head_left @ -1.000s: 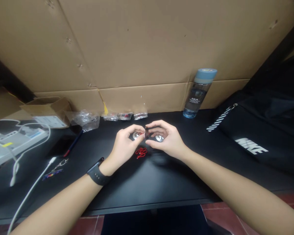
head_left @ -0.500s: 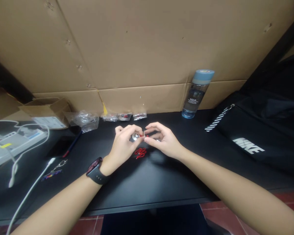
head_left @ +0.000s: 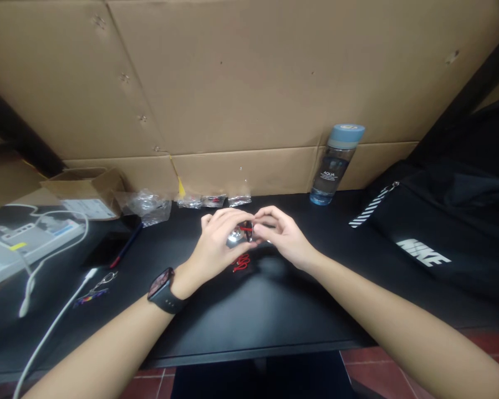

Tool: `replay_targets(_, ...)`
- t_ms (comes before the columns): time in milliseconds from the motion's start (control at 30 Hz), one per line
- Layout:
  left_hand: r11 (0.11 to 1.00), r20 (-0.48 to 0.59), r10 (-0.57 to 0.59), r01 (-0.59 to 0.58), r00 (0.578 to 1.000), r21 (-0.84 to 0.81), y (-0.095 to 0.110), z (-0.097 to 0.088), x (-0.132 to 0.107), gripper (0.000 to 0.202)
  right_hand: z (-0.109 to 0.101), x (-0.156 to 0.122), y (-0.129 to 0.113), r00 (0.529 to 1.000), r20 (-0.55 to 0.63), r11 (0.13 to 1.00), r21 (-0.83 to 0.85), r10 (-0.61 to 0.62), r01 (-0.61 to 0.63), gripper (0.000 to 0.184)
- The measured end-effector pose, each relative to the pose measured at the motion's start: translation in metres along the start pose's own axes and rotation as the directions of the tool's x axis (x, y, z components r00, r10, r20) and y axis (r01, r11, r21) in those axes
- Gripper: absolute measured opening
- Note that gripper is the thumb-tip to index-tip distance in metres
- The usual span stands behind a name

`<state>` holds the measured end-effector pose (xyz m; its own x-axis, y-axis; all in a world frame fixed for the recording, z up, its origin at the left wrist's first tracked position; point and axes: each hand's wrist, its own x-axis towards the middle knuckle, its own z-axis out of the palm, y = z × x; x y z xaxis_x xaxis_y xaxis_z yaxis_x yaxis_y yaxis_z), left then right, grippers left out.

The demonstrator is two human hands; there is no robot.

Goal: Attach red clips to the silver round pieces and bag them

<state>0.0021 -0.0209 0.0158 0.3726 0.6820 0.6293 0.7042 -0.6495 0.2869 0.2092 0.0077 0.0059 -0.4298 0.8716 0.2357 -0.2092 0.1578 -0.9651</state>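
My left hand (head_left: 219, 239), with a dark watch (head_left: 161, 284) on its wrist, is closed around a small shiny silver round piece (head_left: 234, 236). A red strip of cord (head_left: 246, 228) shows between the fingers, beside a thin rim. From the other side my right hand (head_left: 280, 235) meets it, thumb and fingers pressed at that rim; its exact hold is partly hidden. On the black table just below the hands lies a loose bundle of red cord (head_left: 242, 262), half covered by my left hand.
Along the cardboard wall (head_left: 233, 111) lie several small clear packets (head_left: 214, 201). To the left are a crumpled plastic bag (head_left: 149, 208), an open box (head_left: 87, 194), a phone (head_left: 110, 249), a white power strip (head_left: 20, 238) and a keyring (head_left: 95, 291). A water bottle (head_left: 331, 172) and a black bag (head_left: 432, 221) stand right.
The thumbs and fingers have shifted around the silver piece, and its rim and red cord now show in a wider gap between my left thumb and fingers. The camera view has tilted slightly.
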Motion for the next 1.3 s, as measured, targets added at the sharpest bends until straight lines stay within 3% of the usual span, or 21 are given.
replay_targets(267,0.998,-0.027,0.021,-0.023,0.999,-0.055,-0.004,0.002,-0.001,0.042,-0.01,0.006,-0.001,0.99,0.112,0.946,-0.303,-0.088,0.119,0.024)
replay_targets(667,0.997,-0.011,-0.001,0.0,1.0,-0.074,-0.004,0.004,-0.002,0.041,-0.011,0.008,0.004,0.991,0.009,0.936,-0.328,-0.131,0.127,0.02)
replay_targets(800,0.99,0.055,-0.042,0.049,0.998,-0.13,-0.004,0.008,-0.003,0.049,-0.014,0.007,-0.004,0.985,-0.052,0.909,-0.396,-0.165,0.132,0.017)
replay_targets(1000,0.996,0.198,-0.054,0.066,0.979,-0.053,-0.001,0.007,-0.002,0.046,-0.017,0.005,-0.013,0.96,0.004,0.775,-0.588,-0.281,0.23,0.009)
replay_targets(1133,0.985,0.187,-0.147,0.128,0.971,0.112,-0.03,-0.016,0.005,0.035,-0.032,0.01,-0.015,0.944,0.073,0.595,-0.76,-0.321,0.261,0.011)
replay_targets(1233,0.937,0.113,-0.252,0.213,0.961,0.275,-0.078,-0.048,0.005,0.021,-0.046,0.016,-0.014,0.959,0.105,0.463,-0.858,-0.261,0.22,0.013)
replay_targets(1300,0.904,0.027,-0.329,0.306,0.944,0.3,-0.111,-0.067,0.003,0.022,-0.052,0.018,-0.012,0.972,0.092,0.429,-0.885,-0.215,0.179,0.012)
